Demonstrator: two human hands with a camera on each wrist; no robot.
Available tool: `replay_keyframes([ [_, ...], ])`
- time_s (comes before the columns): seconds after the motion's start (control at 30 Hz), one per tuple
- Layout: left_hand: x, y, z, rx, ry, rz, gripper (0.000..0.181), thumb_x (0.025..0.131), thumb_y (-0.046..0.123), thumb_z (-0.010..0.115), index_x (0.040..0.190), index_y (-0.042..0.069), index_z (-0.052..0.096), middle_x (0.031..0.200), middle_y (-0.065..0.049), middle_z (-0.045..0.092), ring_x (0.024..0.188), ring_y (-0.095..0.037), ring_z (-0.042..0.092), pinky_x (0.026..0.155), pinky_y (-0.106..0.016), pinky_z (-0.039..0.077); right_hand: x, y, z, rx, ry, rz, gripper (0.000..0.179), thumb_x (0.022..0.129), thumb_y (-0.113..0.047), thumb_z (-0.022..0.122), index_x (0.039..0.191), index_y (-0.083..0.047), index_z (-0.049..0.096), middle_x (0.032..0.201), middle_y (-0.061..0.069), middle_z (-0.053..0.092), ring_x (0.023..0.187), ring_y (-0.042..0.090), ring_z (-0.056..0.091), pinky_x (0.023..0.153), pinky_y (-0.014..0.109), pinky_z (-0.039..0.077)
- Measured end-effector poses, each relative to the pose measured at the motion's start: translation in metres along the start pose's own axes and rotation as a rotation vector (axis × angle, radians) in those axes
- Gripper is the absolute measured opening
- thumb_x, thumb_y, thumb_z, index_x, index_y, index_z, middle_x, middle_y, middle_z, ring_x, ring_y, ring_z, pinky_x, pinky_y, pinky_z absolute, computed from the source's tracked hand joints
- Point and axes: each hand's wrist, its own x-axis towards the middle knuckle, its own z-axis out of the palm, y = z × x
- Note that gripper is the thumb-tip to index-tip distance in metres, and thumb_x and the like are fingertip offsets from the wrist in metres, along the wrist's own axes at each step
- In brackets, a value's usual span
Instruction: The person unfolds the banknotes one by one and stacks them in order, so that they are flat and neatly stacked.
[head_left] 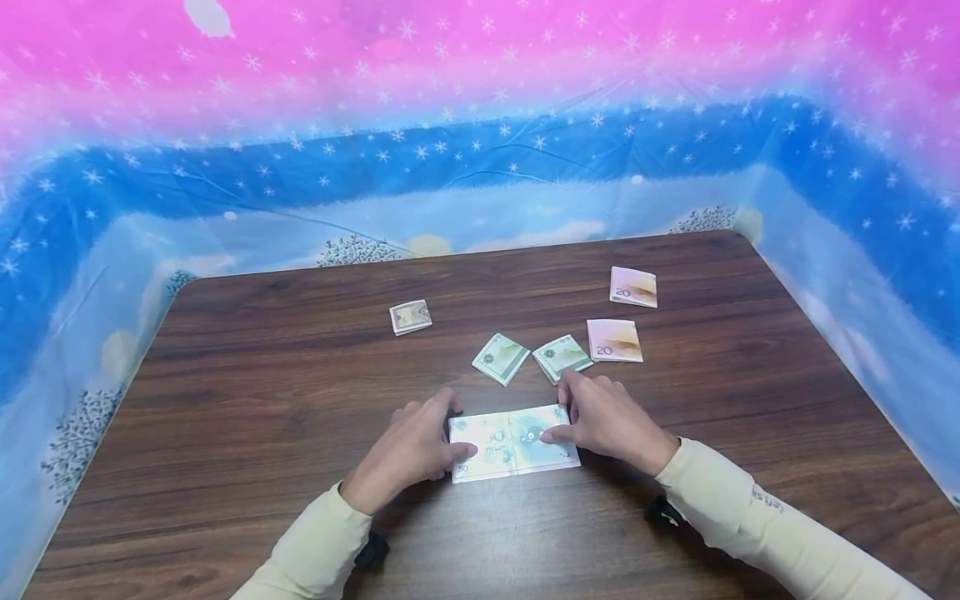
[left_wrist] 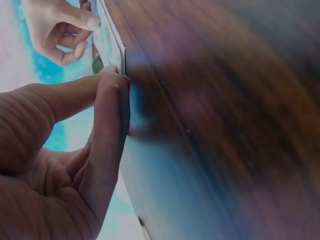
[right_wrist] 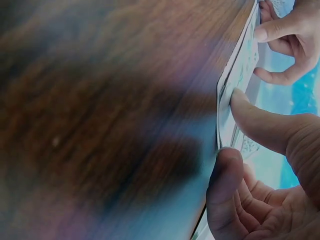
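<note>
Two hands (head_left: 408, 446) (head_left: 617, 421), two green notes (head_left: 501, 359) (head_left: 561, 357), two pink (head_left: 615, 340) (head_left: 633, 287), one brown (head_left: 410, 317), one pale note (head_left: 497, 457).

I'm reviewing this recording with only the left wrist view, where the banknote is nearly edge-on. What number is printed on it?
Observer: In the head view, the 50 banknote shows its number at the near left corner.
Operator: Does its face look smooth to you?
Observer: No, a crease crosses it about midway, between the left hand and the right hand.
Operator: Can you read a number on any other note?
Observer: Yes, 20: a farther folded 20 note and a nearer folded 20 note lie on the table beyond the right hand.
</note>
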Motion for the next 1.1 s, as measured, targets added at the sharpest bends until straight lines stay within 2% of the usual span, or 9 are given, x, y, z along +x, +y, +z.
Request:
replay_keyframes([
  [0.13, -0.001, 0.001, -0.002, 0.021, 0.013, 0.022, 0.045, 0.084, 0.019, 0.085, 0.118, 0.007, 0.059, 0.059, 0.000, 0.058, 0.045, -0.013, 0.057, 0.046, -0.030, 0.047, 0.000, 0.001, -0.002, 0.013, 0.023, -0.028, 0.041, 0.075, -0.029, 0.092, 0.086, -0.011, 0.057, 0.066, -0.005, 0.053, 0.056, 0.009, 0.047, 0.050, 0.024, 0.038],
  [0.3, -0.005, 0.002, -0.010, -0.029, 0.023, 0.068, 0.037, 0.087, 0.015, 0.081, 0.118, 0.005, 0.062, 0.062, 0.002, 0.061, 0.048, -0.012, 0.059, 0.046, -0.030, 0.048, 0.005, 0.015, -0.018, 0.037, 0.125, -0.041, 0.029, 0.081, -0.024, 0.087, 0.083, -0.011, 0.062, 0.069, -0.005, 0.058, 0.059, 0.009, 0.052, 0.056, 0.028, 0.045],
  [0.5, -0.007, -0.002, -0.019, -0.127, 0.051, 0.064, 0.030, 0.092, 0.014, 0.076, 0.118, 0.006, 0.064, 0.064, 0.002, 0.067, 0.054, -0.011, 0.062, 0.049, -0.030, 0.050, 0.019, 0.048, -0.045, 0.016, 0.203, 0.048, 0.018, 0.085, -0.016, 0.082, 0.090, -0.005, 0.068, 0.074, 0.001, 0.067, 0.065, 0.015, 0.061, 0.062, 0.036, 0.048],
  [0.6, -0.008, -0.005, -0.022, -0.156, 0.056, 0.069, 0.027, 0.093, 0.015, 0.075, 0.117, 0.006, 0.065, 0.066, 0.001, 0.068, 0.055, -0.012, 0.064, 0.051, -0.030, 0.050, 0.026, 0.064, -0.055, 0.001, 0.232, 0.092, 0.022, 0.087, -0.015, 0.079, 0.098, 0.001, 0.070, 0.080, 0.008, 0.070, 0.072, 0.023, 0.065, 0.068, 0.044, 0.050],
  [0.7, -0.008, -0.006, -0.023, -0.175, 0.049, 0.073, 0.027, 0.094, 0.016, 0.074, 0.117, 0.005, 0.065, 0.067, 0.001, 0.070, 0.056, -0.013, 0.065, 0.051, -0.030, 0.052, 0.031, 0.078, -0.062, -0.005, 0.227, 0.143, 0.032, 0.088, -0.018, 0.079, 0.106, 0.006, 0.069, 0.087, 0.015, 0.070, 0.081, 0.031, 0.065, 0.076, 0.050, 0.050],
  [0.87, -0.009, -0.006, -0.024, -0.178, 0.037, 0.075, 0.028, 0.094, 0.017, 0.074, 0.117, 0.004, 0.064, 0.068, 0.000, 0.070, 0.056, -0.013, 0.065, 0.051, -0.031, 0.053, 0.038, 0.091, -0.067, -0.006, 0.162, 0.211, 0.045, 0.087, -0.023, 0.080, 0.112, 0.010, 0.065, 0.098, 0.021, 0.065, 0.092, 0.036, 0.059, 0.083, 0.055, 0.048],
  [1.1, -0.010, -0.006, -0.024, -0.178, 0.038, 0.057, 0.028, 0.094, 0.017, 0.074, 0.117, 0.005, 0.064, 0.068, 0.000, 0.070, 0.057, -0.015, 0.066, 0.052, -0.031, 0.053, 0.046, 0.100, -0.067, 0.004, 0.108, 0.236, 0.061, 0.085, -0.032, 0.083, 0.120, 0.012, 0.060, 0.106, 0.026, 0.063, 0.097, 0.039, 0.055, 0.086, 0.057, 0.047],
])
